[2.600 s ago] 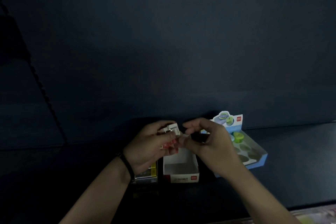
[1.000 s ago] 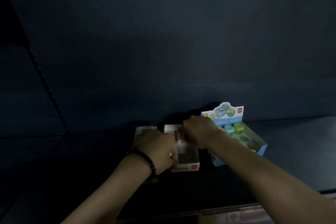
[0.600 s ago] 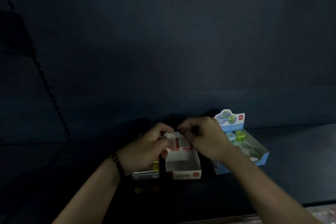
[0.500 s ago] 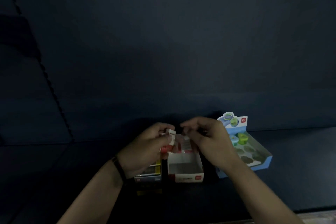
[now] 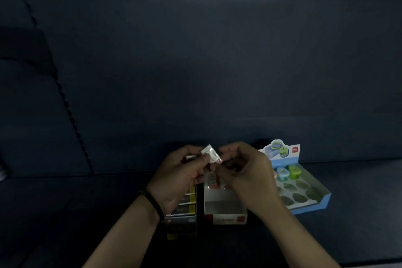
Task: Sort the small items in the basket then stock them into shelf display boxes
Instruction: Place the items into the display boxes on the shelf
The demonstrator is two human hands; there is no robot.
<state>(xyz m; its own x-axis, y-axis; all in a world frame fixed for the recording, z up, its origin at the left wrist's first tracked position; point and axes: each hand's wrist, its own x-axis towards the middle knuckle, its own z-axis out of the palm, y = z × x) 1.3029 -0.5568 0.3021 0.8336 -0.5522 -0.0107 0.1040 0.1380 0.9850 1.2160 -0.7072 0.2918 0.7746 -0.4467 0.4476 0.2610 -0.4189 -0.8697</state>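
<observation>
moved: the small white packet (image 5: 210,154) sits a touch higher now, tipped toward the right hand (image 5: 247,173)
hands: left hand (image 5: 181,173) pinches the packet; right curls just beside it, can't tell if it grips
target: white display box (image 5: 226,217) lies straight below both hands
axis: packet slants up-left to down-right
nearer: right hand, I reckon

1. The small packet (image 5: 211,154), above the white display box (image 5: 228,218), had a glossy clear film wrap.
2. The white display box was matt card.
3. The blue display box (image 5: 285,160), right of the white display box, was smooth printed card.
4. The items (image 5: 294,172) inside it looked like smooth plastic.
5. The shelf (image 5: 65,213) was dark and matt.
</observation>
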